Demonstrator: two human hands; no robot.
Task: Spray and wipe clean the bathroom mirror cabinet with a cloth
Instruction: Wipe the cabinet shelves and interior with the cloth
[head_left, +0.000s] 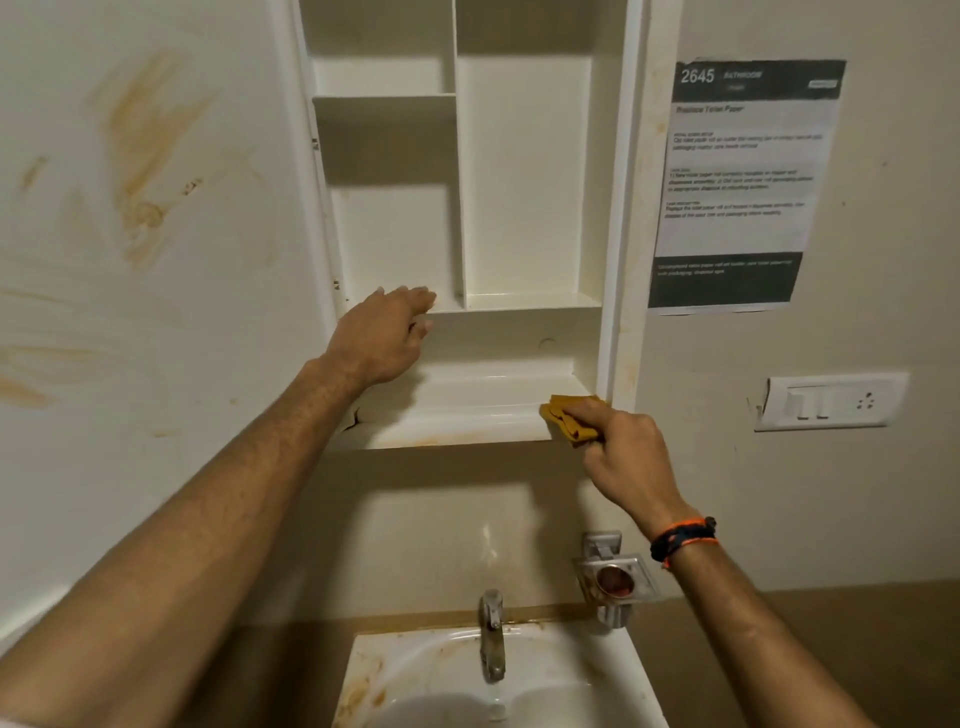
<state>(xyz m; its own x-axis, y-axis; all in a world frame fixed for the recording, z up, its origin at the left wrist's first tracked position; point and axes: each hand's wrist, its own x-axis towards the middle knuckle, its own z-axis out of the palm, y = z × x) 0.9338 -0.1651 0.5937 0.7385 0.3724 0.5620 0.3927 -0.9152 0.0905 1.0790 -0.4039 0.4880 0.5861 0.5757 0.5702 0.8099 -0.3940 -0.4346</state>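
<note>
Two hands work the open cabinet (524, 182): the right hand (621, 449) grips a yellow cloth (566, 415) at the bottom ledge's right end, stained ledge stretching leftward; left hand (387, 332), fingers relaxed, rests on the shelf edge.

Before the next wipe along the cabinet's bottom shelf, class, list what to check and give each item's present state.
1. Yellow cloth gripped by right hand: ok.
2. Cloth touching the bottom shelf at its right end: ok.
3. Left hand steadying on the shelf edge above, out of the cloth's path: ok.
4. Shelf free of objects: ok.
5. Brown stains on the shelf's front lip removed: not ok.
6. Shelf sprayed or wet: cannot tell; no spray bottle is in view.
</note>
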